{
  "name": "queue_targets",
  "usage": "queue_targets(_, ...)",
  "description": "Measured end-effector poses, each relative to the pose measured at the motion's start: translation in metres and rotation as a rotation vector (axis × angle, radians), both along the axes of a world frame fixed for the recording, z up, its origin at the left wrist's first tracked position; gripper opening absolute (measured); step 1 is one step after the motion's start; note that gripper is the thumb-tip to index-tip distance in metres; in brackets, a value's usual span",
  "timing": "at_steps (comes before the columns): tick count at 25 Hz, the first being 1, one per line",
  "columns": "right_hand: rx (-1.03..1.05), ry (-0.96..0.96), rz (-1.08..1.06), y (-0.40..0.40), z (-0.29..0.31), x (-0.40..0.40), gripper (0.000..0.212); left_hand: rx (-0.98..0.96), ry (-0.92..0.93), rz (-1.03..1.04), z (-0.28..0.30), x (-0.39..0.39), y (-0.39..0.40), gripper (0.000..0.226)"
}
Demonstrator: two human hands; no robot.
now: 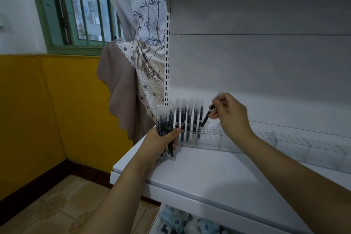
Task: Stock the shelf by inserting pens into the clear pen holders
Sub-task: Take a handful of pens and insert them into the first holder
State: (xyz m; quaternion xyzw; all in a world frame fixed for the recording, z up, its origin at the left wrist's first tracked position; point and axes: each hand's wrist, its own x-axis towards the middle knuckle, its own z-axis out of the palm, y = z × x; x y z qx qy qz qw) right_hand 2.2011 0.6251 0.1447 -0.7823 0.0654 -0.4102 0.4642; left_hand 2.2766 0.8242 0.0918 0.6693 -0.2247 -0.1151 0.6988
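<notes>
White shelf (pixel 209 173) panels are filling the right of the view, with a curtain (pixel 144 43) hanging at the left upright and a barred window (pixel 85 5) beyond it. Along the back of the shelf a clear holder (pixel 218 137) is running rightward; only its leftmost slots are carrying pens (pixel 188 118), standing upright with frosted caps on top, and the rest is sitting unfilled.

The left hand (pixel 161 142) is gripping a bundle (pixel 165 125) of spare pens, fingers curled round the barrels and thumb pressing across the front, just beside the holder's left end. The right hand (pixel 229 114) is pinching one pen (pixel 206 118) between thumb and fingertips, other fingers curled in. That pen is tilting, its lower tip hovering just above the next free slot beside the filled row.

So the inserting step looks to be in hand, with the job seemingly at an early stage. Next, the pen probably needs straightening upright and lowering until it seats, then releasing.
</notes>
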Motion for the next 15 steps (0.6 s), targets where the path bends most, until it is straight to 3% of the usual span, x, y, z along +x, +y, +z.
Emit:
queue_targets(7,-0.209,0.202,0.04,0.005,0.013,0.017,0.015,0.04,-0.02,0.009,0.0,0.001,-0.001,0.036)
queue_targets(11,-0.356,0.275,-0.021,0.007,0.004,0.022,0.025,0.056,0.003,0.018,0.001,0.001,-0.001,0.033)
queue_targets(15,-0.357,0.369,-0.038,0.005,0.001,0.019,0.028,0.053,-0.011,0.008,0.002,-0.001,-0.001,0.029)
